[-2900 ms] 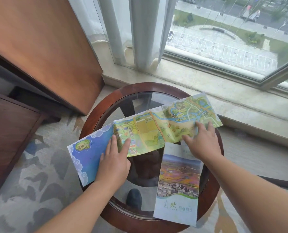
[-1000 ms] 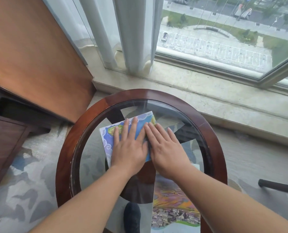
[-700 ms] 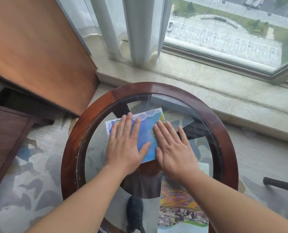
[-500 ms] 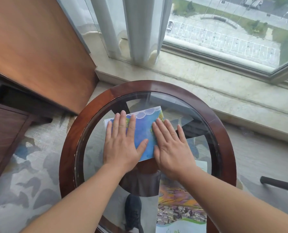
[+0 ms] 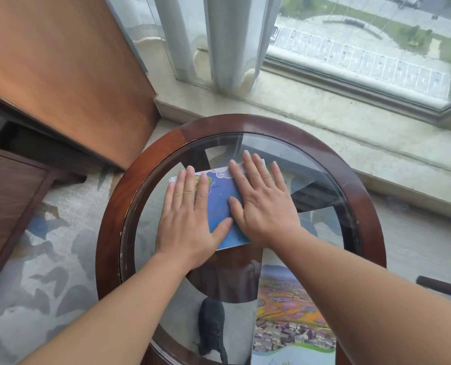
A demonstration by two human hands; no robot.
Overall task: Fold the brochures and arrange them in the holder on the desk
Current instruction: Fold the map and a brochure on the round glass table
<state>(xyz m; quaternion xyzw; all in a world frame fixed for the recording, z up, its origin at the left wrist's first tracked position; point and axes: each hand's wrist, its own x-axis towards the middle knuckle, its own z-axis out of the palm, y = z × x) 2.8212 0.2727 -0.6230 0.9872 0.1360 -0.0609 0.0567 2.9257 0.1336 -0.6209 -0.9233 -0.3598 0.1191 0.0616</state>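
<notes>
1. Daylight from a tall window [image 5: 350, 48] with a pale sheer curtain [image 5: 229, 35] falls on a round glass-topped counter with a dark wooden rim [image 5: 108, 233].
2. A blue map brochure, folded into one compact panel [image 5: 220, 198], lies near the middle of the glass. About three seconds back it lay spread open across the counter.
3. Both hands lie flat with fingers straight. The left hand [image 5: 190, 219] presses the panel's left side, the right hand [image 5: 263, 204] its right side, thumbs almost touching.
4. Since half a second ago, the right hand has slid further up, its fingertips now at the far edge.
5. Folding of this one looks finished, with only crease-flattening under way.
6. A second brochure, with a colourful landscape photo [image 5: 290, 312], waits near the front rim under the right forearm.
7. No holder is in view, so arranging is not yet begun.
</notes>
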